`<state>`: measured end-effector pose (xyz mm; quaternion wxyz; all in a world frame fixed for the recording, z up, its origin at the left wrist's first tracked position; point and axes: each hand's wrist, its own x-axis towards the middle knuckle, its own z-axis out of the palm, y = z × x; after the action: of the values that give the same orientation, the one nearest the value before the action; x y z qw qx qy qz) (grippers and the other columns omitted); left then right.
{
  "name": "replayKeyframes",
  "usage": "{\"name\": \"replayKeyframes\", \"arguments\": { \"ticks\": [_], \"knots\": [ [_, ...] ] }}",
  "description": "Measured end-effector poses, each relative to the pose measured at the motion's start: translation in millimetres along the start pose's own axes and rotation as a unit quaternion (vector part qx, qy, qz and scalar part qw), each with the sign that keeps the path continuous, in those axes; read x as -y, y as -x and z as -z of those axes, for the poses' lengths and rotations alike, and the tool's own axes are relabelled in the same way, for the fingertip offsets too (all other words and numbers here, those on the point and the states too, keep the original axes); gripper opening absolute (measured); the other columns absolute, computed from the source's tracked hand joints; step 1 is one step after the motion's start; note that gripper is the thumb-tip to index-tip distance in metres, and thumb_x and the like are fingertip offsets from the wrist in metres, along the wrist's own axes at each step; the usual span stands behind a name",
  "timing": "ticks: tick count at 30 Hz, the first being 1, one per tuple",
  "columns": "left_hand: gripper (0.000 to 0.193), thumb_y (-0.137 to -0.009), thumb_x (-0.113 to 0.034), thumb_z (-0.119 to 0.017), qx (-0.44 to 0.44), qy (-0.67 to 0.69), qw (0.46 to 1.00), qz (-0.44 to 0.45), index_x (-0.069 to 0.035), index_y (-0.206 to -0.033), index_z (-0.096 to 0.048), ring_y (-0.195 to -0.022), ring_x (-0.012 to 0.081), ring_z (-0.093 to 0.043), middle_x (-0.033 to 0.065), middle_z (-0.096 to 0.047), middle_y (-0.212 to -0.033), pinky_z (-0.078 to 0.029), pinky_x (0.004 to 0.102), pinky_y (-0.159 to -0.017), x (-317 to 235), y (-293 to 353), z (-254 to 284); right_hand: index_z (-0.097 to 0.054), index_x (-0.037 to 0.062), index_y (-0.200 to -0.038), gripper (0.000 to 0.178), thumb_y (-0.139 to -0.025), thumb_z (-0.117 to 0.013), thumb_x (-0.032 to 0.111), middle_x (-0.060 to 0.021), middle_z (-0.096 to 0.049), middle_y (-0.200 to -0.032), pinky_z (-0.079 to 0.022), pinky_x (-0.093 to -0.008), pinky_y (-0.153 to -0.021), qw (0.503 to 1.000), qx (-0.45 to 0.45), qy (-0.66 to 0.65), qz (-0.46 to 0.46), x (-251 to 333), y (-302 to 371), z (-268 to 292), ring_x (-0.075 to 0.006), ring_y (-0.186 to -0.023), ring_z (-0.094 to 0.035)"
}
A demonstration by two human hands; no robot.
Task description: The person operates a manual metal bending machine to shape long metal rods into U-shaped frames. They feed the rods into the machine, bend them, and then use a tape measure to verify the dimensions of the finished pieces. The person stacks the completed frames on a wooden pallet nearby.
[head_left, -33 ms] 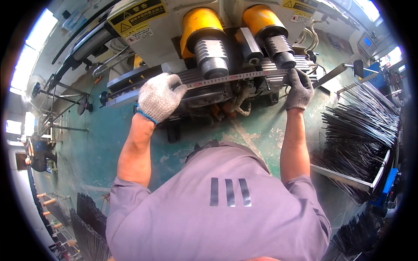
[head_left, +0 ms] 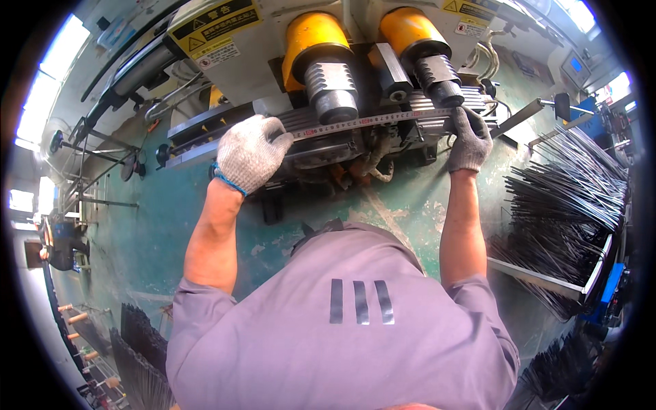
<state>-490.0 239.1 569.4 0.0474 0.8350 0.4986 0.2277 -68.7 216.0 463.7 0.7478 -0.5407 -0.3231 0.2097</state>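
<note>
A tape measure (head_left: 372,121) is drawn out as a pale strip with red and black marks, running across the front of the machine (head_left: 321,140). My left hand (head_left: 253,152), in a whitish knit glove with a blue cuff, is closed round its left end. In a greyer glove, my right hand (head_left: 470,140) pinches the other end. Just behind the strip, two grooved steel spindles (head_left: 333,89) stick out of yellow cylinders (head_left: 318,37). A dark steel block (head_left: 393,72) sits between them. My fingers hide both ends of the strip.
On the right, a metal-framed rack (head_left: 540,277) holds many thin dark rods (head_left: 567,198). A metal arm (head_left: 519,119) juts out beyond my right hand. More rods (head_left: 140,355) stand at lower left. Green floor (head_left: 157,239) lies below, and another person (head_left: 61,242) is far left.
</note>
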Motion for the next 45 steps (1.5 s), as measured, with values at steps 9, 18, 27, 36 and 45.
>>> {"name": "replayKeyframes", "arguments": {
  "ticks": [9,18,27,36,45],
  "knots": [
    [0.013,-0.088,-0.019,-0.082,-0.017,0.020,0.999,-0.031,-0.009,-0.096,-0.079,-0.088,0.0403,-0.074,0.0159,-0.073,-0.092,-0.060,0.0501,-0.079,8.5,26.5,-40.9,-0.080,0.0003,-0.113,0.016,-0.101,-0.084,0.011,-0.0034,-0.078,-0.099,-0.058,-0.0266,-0.081,0.997,0.065,0.017,-0.027,-7.0,75.5,5.4,-0.0105,-0.086,-0.070],
    [0.009,-0.085,-0.014,-0.081,-0.121,-0.026,0.990,-0.072,-0.008,-0.088,-0.075,-0.085,0.0391,-0.070,0.0149,-0.067,-0.086,-0.056,0.0507,-0.075,32.4,-6.1,-62.8,-0.074,-0.0025,-0.126,0.027,-0.101,-0.081,0.008,-0.0064,-0.079,-0.107,-0.059,-0.0271,-0.086,0.982,0.121,0.017,-0.144,-1.9,132.4,-20.3,-0.0102,-0.093,-0.072],
    [0.017,-0.081,-0.017,-0.083,-0.119,-0.059,0.985,-0.111,-0.006,-0.090,-0.074,-0.093,0.0408,-0.067,0.0185,-0.069,-0.096,-0.053,0.0514,-0.083,67.0,-21.8,-93.1,-0.076,-0.0040,-0.118,0.022,-0.101,-0.079,0.009,-0.0082,-0.079,-0.096,-0.060,-0.0292,-0.078,0.979,0.080,0.070,-0.172,-9.5,162.6,2.0,-0.0134,-0.083,-0.073],
    [0.027,-0.088,-0.025,-0.088,-0.089,-0.042,0.992,-0.081,-0.007,-0.105,-0.076,-0.101,0.0418,-0.067,0.0172,-0.071,-0.103,-0.053,0.0544,-0.090,52.0,-25.5,-85.2,-0.077,-0.0024,-0.117,0.019,-0.102,-0.079,0.009,-0.0049,-0.078,-0.096,-0.060,-0.0278,-0.077,0.972,0.056,0.060,-0.221,-12.2,176.3,8.3,-0.0103,-0.083,-0.071],
    [0.044,-0.087,-0.024,-0.088,-0.040,-0.047,0.998,-0.028,-0.003,-0.122,-0.073,-0.119,0.0437,-0.065,0.0190,-0.072,-0.121,-0.050,0.0543,-0.106,26.5,-31.9,-79.0,-0.078,-0.0016,-0.117,0.021,-0.100,-0.080,0.011,-0.0041,-0.078,-0.094,-0.061,-0.0285,-0.079,0.964,0.088,0.070,-0.239,-25.3,168.5,40.9,-0.0097,-0.084,-0.071]
  ]
}}
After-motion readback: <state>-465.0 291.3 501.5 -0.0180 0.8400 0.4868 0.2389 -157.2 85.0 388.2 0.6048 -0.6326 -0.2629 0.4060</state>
